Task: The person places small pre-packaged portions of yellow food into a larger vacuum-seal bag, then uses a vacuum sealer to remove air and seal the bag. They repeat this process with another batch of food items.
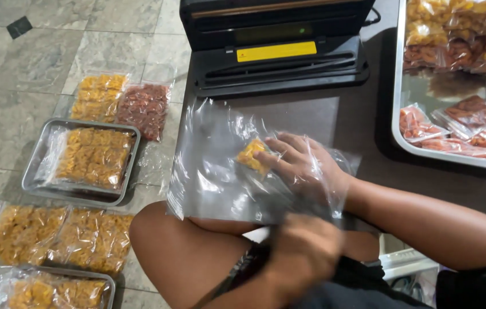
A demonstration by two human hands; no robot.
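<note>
Clear plastic bag (214,166), one item, thin film, lying flat on the dark table (346,123) near its left edge, just in front of the black vacuum sealer (277,48), with its near end hanging over your knee (180,252). Contents: one small orange-yellow snack piece (251,155), sitting about mid-bag. Your right hand (303,169) is inside the bag through its right-hand opening, fingers spread and lying flat, fingertips touching the piece but not clamped on it. Your left hand (303,254) sits at the near edge of the bag, blurred; you cannot tell whether it pinches the film or merely rests beside it. Handling judgement: the bag looks very light, limp and slippery, with no stiffness of its own, so it will crumple and slide on the table unless you pin one edge; hold it by the open mouth, one wall between thumb and finger. The snack piece looks light, dry and probably brittle; take it gently by its sides rather than pressing down. Nearby: a steel tray (398,103) of filled red and orange packets at the table's right edge; a smaller floor tray (37,171) and loose filled packets (120,103) on the stone floor beyond the left edge.
</note>
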